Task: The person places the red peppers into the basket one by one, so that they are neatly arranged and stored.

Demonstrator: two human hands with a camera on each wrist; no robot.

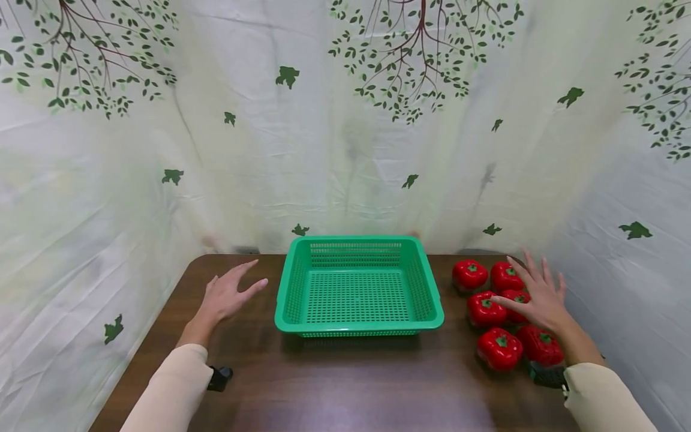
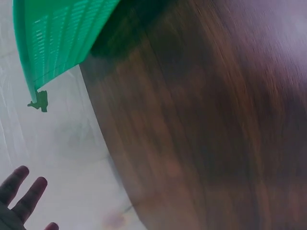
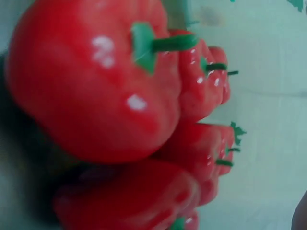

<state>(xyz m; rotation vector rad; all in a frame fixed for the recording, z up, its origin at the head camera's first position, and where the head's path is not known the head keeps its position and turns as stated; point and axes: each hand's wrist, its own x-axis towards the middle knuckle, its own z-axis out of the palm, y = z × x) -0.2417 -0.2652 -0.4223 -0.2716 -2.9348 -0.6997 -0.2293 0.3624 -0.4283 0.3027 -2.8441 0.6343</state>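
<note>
Several red bell peppers [image 1: 499, 349] with green stems stand in a cluster on the right of the table; the right wrist view shows a large bell pepper [image 3: 96, 86] up close. Over the far part of this cluster is my right hand [image 1: 542, 303], fingers spread, holding nothing. Whether it touches a pepper I cannot tell. A green plastic basket [image 1: 358, 327] with slotted walls sits mid-table, nothing inside it. To its left my left hand [image 1: 224, 297] hovers with fingers extended, apart from the basket; a few of its fingertips [image 2: 31, 196] show in the left wrist view.
The dark wooden table [image 1: 345, 384] ends at the back against a pale curtain [image 1: 345, 150] printed with leaves and branches. Curtain also hangs along both sides. A black wrist device [image 1: 220, 378] sits at the left sleeve.
</note>
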